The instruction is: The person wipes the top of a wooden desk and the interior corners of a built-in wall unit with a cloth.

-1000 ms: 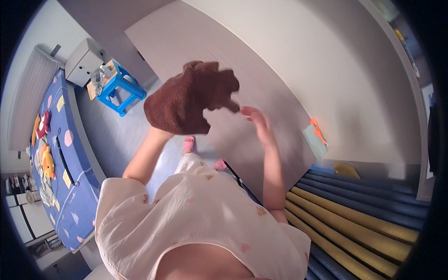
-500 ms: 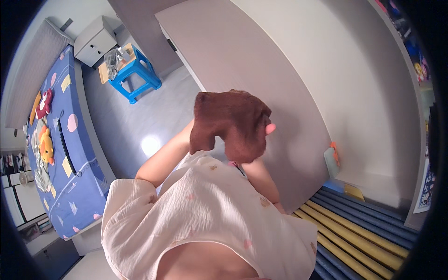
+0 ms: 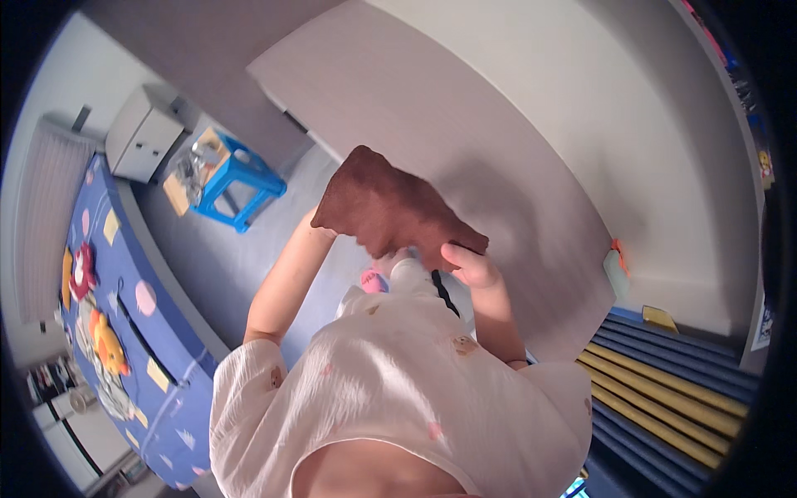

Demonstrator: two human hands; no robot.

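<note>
A dark brown piece of cloth is held up in front of my body, spread between my two hands. Its kind of garment or use cannot be made out. My left hand is behind the cloth's left part and supports it; only the wrist side shows, and the fingers are hidden. At the lower right corner my right hand pinches the cloth, its thumb lying on the near side. The cloth's left end is higher than its right end.
At the left is a bed with a blue patterned cover, plush toys and a black strap. A blue stool carries a board and a clear plastic bag. A pale panel lies beyond my hands. Blue and yellow padded bars line the right.
The cloth was bunched and hanging over my hands; now it is spread out flatter. My right hand has come out from behind it, thumb on the edge. The view has shifted.
</note>
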